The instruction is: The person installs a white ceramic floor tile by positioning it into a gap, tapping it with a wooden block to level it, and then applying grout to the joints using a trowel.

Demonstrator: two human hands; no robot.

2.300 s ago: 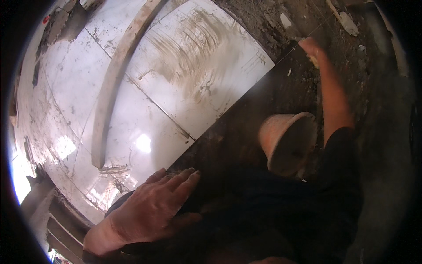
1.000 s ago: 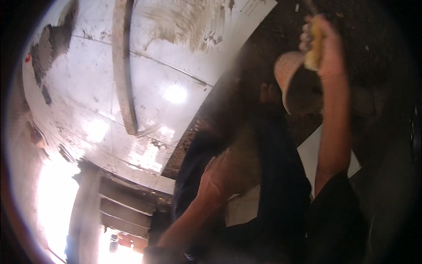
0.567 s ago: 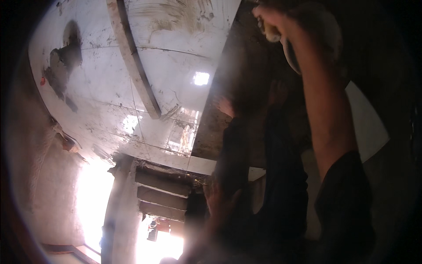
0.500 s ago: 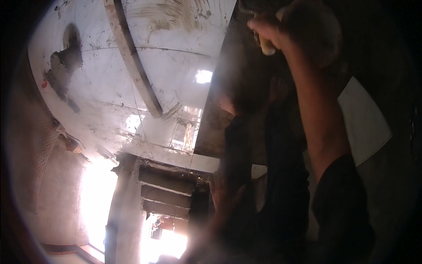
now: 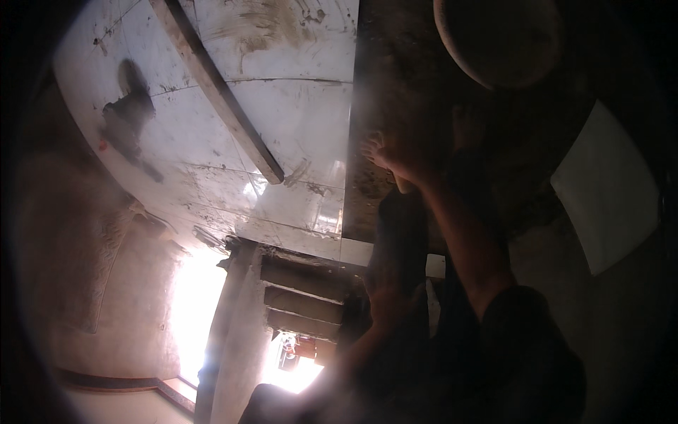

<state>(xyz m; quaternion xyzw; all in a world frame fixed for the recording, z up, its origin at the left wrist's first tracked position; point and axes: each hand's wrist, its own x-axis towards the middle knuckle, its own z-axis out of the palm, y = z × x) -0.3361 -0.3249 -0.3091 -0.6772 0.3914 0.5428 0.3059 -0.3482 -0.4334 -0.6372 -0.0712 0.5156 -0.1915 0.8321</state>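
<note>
My right hand [image 5: 395, 159] reaches down over the dark, dirty floor [image 5: 395, 78], close to the edge of the white tiled surface [image 5: 311, 120]. Its fingers look stretched and apart, and no held thing can be made out. My left foot is mostly hidden beneath that arm; a pale patch shows just below the hand. On my dark-clothed left leg [image 5: 399, 233] rests my left hand [image 5: 388, 304], dim, with its fingers spread. A round basin [image 5: 452, 49] stands on the floor beyond my right hand, its inside too dark to read.
A long, narrow wooden bar [image 5: 219, 95] lies across the smeared tiles. At the right is a loose white tile [image 5: 607, 187]. Steps [image 5: 304, 304] and a grey post [image 5: 229, 318] stand near a bright opening at lower left. My right foot [image 5: 467, 124] is on the dark floor.
My right hand has left the basin and come back left and nearer, to the floor by the tile edge. The view has shifted. My left hand stays on the leg.
</note>
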